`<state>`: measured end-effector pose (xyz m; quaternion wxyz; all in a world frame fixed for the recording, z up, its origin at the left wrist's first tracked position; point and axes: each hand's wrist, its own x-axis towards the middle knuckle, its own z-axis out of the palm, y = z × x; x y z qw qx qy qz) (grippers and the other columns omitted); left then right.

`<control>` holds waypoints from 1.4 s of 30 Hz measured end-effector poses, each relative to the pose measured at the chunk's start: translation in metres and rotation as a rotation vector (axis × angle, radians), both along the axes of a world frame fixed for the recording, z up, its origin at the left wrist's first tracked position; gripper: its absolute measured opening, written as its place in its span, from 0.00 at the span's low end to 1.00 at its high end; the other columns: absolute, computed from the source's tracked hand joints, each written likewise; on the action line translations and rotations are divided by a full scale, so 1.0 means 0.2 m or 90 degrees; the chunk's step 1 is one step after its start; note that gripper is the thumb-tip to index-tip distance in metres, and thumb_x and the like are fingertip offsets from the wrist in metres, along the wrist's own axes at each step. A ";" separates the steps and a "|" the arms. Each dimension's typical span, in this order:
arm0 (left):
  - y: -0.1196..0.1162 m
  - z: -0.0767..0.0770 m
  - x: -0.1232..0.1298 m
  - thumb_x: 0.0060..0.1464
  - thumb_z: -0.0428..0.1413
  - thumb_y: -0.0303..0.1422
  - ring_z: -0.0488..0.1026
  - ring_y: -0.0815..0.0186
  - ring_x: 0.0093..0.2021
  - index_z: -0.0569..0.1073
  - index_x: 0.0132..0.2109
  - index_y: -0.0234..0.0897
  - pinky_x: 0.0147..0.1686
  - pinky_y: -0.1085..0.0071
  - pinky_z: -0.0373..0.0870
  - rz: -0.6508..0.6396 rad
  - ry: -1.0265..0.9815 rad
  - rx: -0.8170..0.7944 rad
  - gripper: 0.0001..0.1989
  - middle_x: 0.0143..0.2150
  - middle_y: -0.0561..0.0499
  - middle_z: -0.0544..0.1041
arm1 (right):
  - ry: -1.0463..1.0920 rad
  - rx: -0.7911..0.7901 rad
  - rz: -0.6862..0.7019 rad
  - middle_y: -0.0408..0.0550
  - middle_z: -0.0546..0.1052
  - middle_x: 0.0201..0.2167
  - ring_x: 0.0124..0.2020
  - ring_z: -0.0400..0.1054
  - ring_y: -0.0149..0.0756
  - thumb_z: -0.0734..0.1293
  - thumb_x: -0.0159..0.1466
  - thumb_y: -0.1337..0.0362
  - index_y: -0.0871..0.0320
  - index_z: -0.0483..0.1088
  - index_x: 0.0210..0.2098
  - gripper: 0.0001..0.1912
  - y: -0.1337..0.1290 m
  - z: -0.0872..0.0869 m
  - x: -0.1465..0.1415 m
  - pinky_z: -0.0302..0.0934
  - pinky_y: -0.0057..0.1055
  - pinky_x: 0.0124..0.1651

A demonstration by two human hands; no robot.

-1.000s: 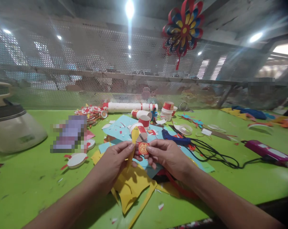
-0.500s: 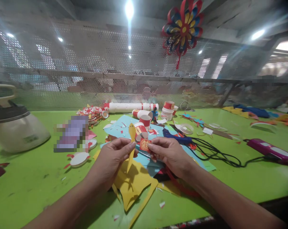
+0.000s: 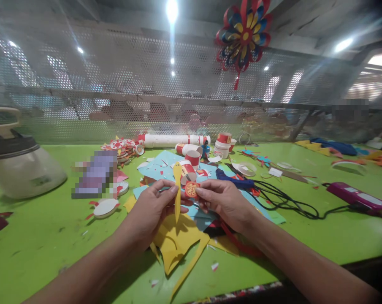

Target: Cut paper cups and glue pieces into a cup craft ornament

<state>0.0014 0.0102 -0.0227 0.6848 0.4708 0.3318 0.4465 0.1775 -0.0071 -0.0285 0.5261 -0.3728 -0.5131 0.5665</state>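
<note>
Between the thumb and fingers of my left hand [image 3: 161, 202] is a narrow yellow paper cutout [image 3: 177, 198], upright, with a rounded top and a tapering lower end. My right hand [image 3: 224, 202] pinches a small red paper disc [image 3: 191, 189] with a gold pattern by its right edge. The two pieces are close together but apart. Below the hands lies a cut yellow paper sheet [image 3: 174, 240], with light blue paper [image 3: 161, 164] beneath and behind it. Red-and-white paper cups [image 3: 193, 159] lie just beyond my hands.
A blue-handled tool [image 3: 237, 180] and dark cable [image 3: 285, 202] lie right, near a purple power strip [image 3: 358, 197]. To the left are a white disc with red tabs [image 3: 104, 208], a blurred phone-like object [image 3: 96, 173] and a large kettle-like container [image 3: 23, 169]. Paper scraps dot the green table [image 3: 73, 261].
The yellow cutout has turned from a slant to nearly vertical in my left hand. The red disc stays pinched in my right hand, slightly higher in view.
</note>
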 end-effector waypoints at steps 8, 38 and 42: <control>0.00 0.01 -0.01 0.52 0.58 0.32 0.73 0.69 0.33 0.71 0.32 0.34 0.35 0.72 0.70 0.003 -0.024 0.038 0.06 0.33 0.50 0.76 | 0.009 -0.001 0.010 0.40 0.70 0.21 0.21 0.60 0.22 0.71 0.56 0.64 0.61 0.74 0.27 0.06 0.00 -0.01 0.00 0.55 0.24 0.26; -0.02 -0.03 -0.02 0.50 0.60 0.31 0.66 0.72 0.31 0.74 0.29 0.36 0.34 0.75 0.62 -0.051 -0.023 0.082 0.04 0.28 0.54 0.73 | -0.038 0.053 -0.009 0.41 0.72 0.23 0.21 0.60 0.24 0.69 0.59 0.62 0.58 0.75 0.31 0.06 -0.01 -0.02 0.00 0.53 0.24 0.26; 0.00 -0.05 -0.02 0.49 0.61 0.33 0.64 0.72 0.29 0.75 0.29 0.36 0.33 0.74 0.60 -0.043 0.038 0.114 0.05 0.26 0.54 0.71 | -0.052 0.049 0.004 0.40 0.70 0.21 0.22 0.60 0.24 0.69 0.59 0.62 0.60 0.74 0.30 0.07 -0.02 -0.02 -0.01 0.54 0.24 0.27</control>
